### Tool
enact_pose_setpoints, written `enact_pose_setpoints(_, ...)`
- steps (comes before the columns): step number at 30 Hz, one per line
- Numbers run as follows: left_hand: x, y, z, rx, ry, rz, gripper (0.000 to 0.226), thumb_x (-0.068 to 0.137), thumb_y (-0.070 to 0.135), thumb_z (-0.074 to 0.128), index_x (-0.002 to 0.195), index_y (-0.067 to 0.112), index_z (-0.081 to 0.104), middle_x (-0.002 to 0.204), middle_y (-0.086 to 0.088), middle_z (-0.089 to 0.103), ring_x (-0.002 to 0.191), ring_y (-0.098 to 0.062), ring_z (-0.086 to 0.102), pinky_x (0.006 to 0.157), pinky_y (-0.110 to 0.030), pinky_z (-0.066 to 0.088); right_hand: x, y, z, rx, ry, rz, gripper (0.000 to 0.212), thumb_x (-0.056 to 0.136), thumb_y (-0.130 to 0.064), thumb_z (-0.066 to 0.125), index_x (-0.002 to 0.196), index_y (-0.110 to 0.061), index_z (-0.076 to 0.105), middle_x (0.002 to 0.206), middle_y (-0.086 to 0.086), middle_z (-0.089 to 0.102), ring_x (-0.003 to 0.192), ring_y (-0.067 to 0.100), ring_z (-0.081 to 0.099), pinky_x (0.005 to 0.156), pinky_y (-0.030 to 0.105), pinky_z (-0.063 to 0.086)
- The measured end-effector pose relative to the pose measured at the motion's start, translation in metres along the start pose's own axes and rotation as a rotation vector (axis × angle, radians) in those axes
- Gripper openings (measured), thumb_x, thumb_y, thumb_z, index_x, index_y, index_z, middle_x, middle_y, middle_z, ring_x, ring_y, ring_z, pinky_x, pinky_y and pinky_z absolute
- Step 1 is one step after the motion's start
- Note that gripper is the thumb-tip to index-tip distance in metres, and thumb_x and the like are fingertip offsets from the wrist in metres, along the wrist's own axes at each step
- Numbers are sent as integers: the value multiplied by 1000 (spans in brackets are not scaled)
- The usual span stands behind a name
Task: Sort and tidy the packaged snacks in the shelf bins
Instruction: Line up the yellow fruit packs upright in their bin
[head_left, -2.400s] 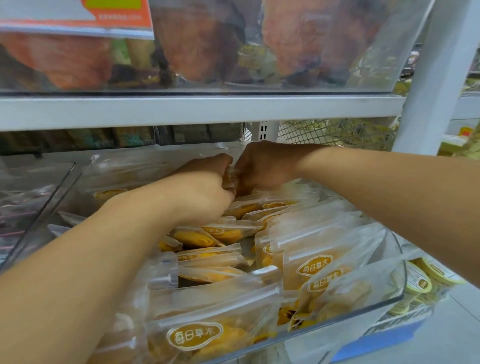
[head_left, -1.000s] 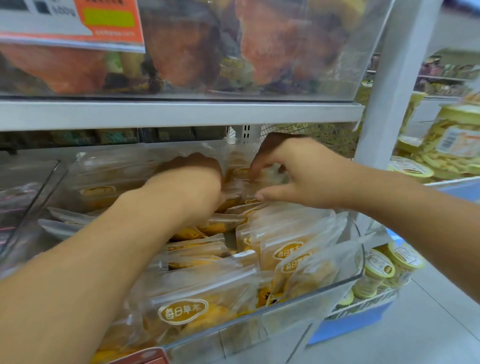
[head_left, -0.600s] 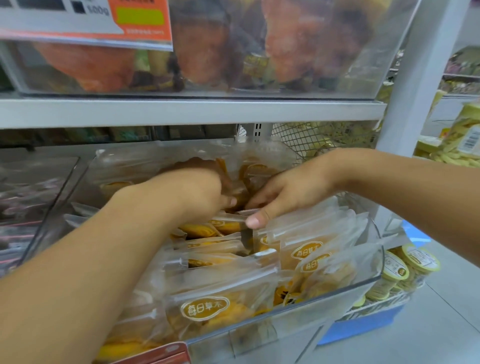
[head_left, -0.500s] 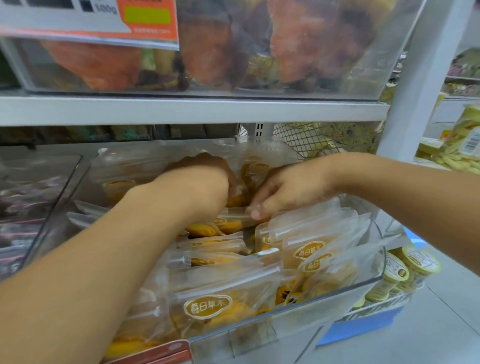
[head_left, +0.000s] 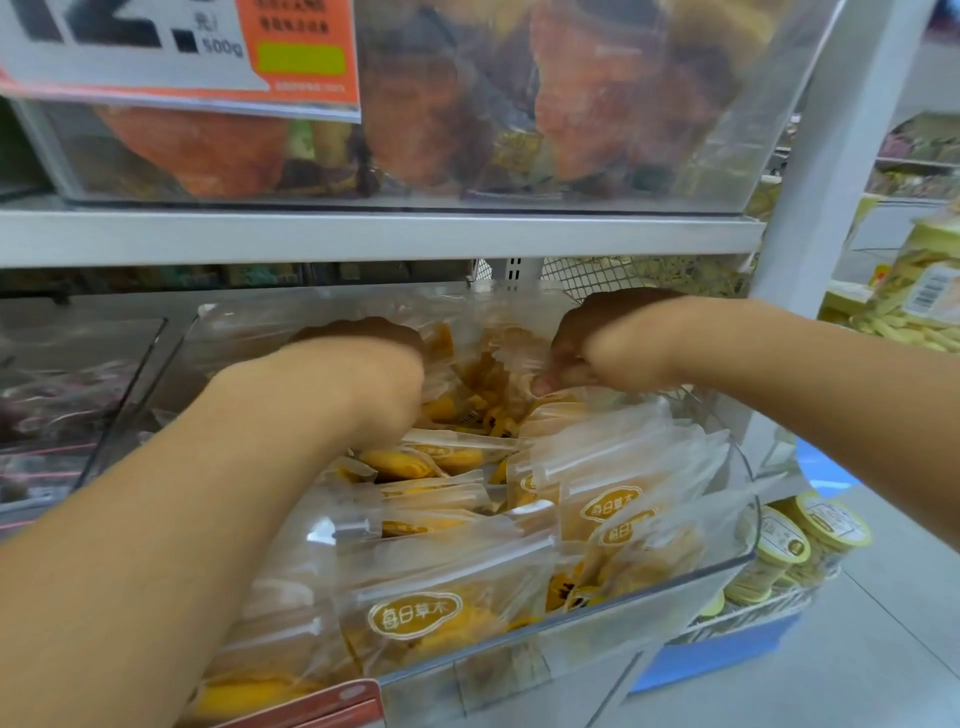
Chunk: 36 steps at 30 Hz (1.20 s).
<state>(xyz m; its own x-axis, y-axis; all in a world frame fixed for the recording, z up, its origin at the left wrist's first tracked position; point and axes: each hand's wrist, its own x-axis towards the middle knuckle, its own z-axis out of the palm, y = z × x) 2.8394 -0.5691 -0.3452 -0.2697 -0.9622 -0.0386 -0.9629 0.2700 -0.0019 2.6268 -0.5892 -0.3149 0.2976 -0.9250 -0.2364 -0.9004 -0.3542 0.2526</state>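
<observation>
Clear plastic snack packs with yellow filling (head_left: 613, 499) stand neat at 3 o'clock in the clear plastic bin (head_left: 675, 577), messy at 9; left hand (head_left: 363, 379) and right hand (head_left: 597, 353) each pinch packs at 12.

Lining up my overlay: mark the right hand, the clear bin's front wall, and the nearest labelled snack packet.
right hand (head_left: 597, 348), head view, on the knuckles.
clear bin (head_left: 649, 587), head view, on the front wall's top edge.
nearest snack packet (head_left: 415, 613), head view, on its oval label.
</observation>
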Motion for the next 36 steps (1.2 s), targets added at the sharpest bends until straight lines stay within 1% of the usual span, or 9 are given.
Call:
enact_pose_setpoints(2, -2, 1, -1, -16, -36, 18, 34, 101, 45, 46, 128, 29, 62, 122, 2, 61, 103, -17, 57, 95, -31, 48, -5, 7, 2, 158, 11, -23, 34, 86, -69, 55, 84, -36, 58, 79, -15, 49, 73, 7, 48, 65, 27, 36)
enact_pose_setpoints(5, -9, 13, -9, -157, -70, 38, 47, 98, 54, 49, 137, 28, 53, 135, 2, 55, 113, -18, 54, 95, -29, 44, -18, 16, 9, 212, 94, -73, 33, 82, -58, 68, 104, -35, 65, 91, -14, 59, 80, 3, 54, 68, 23, 42)
enact_pose_setpoints(13, -15, 41, -21, -251, 127, 289, 33, 74, 55, 77, 98, 34, 68, 85, 15, 64, 79, -2, 59, 72, -26, 52, -72, 17, 7, 653, 475, -66, 10, 88, -35, 71, 90, -27, 77, 73, -12, 71, 66, -3, 64, 63, 15, 49)
enact_pose_setpoints(18, -14, 45, -12, -82, 28, 260, 17, 86, 45, 71, 92, 29, 72, 82, 12, 65, 80, -9, 61, 78, -31, 53, -105, 2, 12, 652, 276, -106, 48, 81, -68, 51, 108, -34, 73, 100, -17, 72, 92, -2, 65, 85, 27, 54)
enact_pose_setpoints(22, -8, 48, -3, -110, 52, 326, 14, 92, 35, 66, 85, 27, 76, 71, 10, 66, 70, -9, 60, 71, -30, 51, -119, -8, 20, 532, 45, -149, 92, 62, -84, 57, 146, -53, 33, 145, -35, 35, 133, -9, 30, 113, 23, 30)
enact_pose_setpoints(25, -5, 50, 3, -196, 106, 380, 25, 96, 35, 61, 81, 20, 75, 65, 1, 65, 64, -12, 56, 66, -31, 47, -117, -4, 29, 458, 180, -174, 74, 71, -66, 73, 138, -53, 45, 134, -33, 45, 123, -8, 39, 105, 22, 36)
enact_pose_setpoints(28, -1, 53, 7, -283, 136, 346, 42, 95, 37, 62, 61, 13, 62, 57, -7, 58, 52, -16, 48, 61, -35, 47, -108, 7, 30, 438, 323, -68, 52, 59, -71, 76, 98, -38, 69, 97, -19, 63, 91, 0, 56, 80, 33, 50)
enact_pose_setpoints(31, 2, 59, 10, -325, 128, 280, 55, 95, 43, 60, 53, 9, 48, 47, -7, 42, 47, -18, 36, 54, -32, 39, -102, 9, 21, 374, 288, 43, 79, 41, -92, 61, 74, -21, 67, 89, -1, 69, 81, 19, 63, 72, 44, 55)
enact_pose_setpoints(36, -5, 59, -6, -260, 28, 292, 52, 94, 57, 51, 63, 17, 64, 54, 9, 57, 55, -5, 52, 59, -28, 45, -107, -1, 16, 336, 160, 117, 114, 33, -105, 46, 105, -20, 69, 116, -4, 66, 105, 18, 62, 90, 43, 53)
